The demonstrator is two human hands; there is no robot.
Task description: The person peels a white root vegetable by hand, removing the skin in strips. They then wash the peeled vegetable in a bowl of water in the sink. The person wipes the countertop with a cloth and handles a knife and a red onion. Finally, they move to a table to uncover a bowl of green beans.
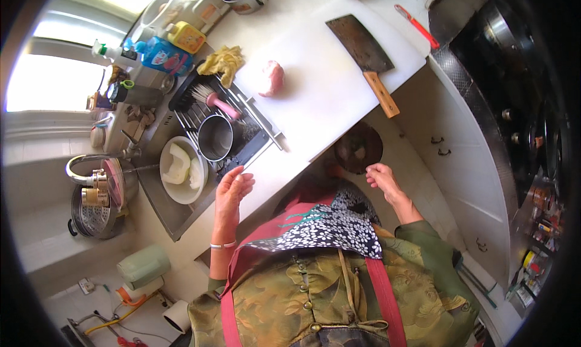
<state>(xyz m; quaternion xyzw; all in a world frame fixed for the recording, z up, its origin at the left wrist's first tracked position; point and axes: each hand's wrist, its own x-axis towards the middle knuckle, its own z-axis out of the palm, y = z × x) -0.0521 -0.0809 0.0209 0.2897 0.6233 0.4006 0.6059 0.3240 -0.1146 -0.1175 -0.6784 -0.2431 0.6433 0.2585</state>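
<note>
My left hand (233, 188) hovers by the counter's front edge beside the sink, fingers loosely curled and holding nothing. To the right, my right hand (382, 180) hangs in front of the counter, bent fingers around no visible object. Before me lies a large white cutting board (313, 101). A small piece of raw pink meat (273, 79) rests on its left part. On its right part is a cleaver (361, 42) whose wooden handle (381, 95) sticks out past the board's edge. Pale gourd pieces (177, 165) sit in a white bowl (203, 190) in the sink.
A metal pot (215, 138) and a pink-handled brush (222, 105) are on the sink rack, near a yellow cloth (223, 63). The faucet (79, 169) arches over at left. A red peeler (417, 27) lies near the black stove (499, 74). Below stands a dark round container (370, 140).
</note>
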